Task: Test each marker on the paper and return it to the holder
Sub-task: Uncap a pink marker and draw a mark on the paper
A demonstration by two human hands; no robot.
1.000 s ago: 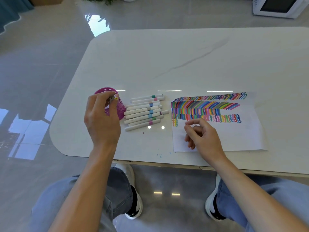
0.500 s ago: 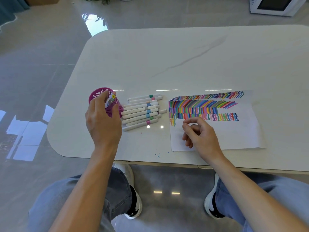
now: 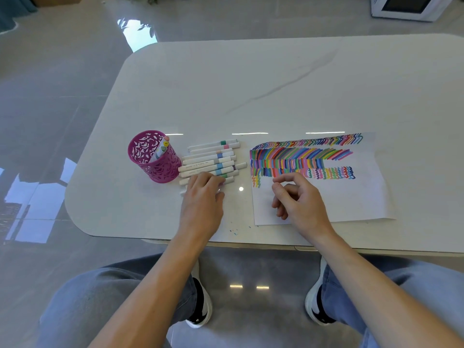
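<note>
We are laying left hand (image 3: pixel 200 202), fingers relaxed, on marker row (image 3: pixel 211 159) right of holder (image 3: pixel 150 169) | right hand (image 3: pixel 298 199) curling loosely, empty, over paper (image 3: pixel 351 197)

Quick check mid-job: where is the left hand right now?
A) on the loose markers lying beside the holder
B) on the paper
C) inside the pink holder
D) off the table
A: the left hand lies with its fingers on the nearest of the loose markers, beside the pink holder and clear of the paper.
</note>
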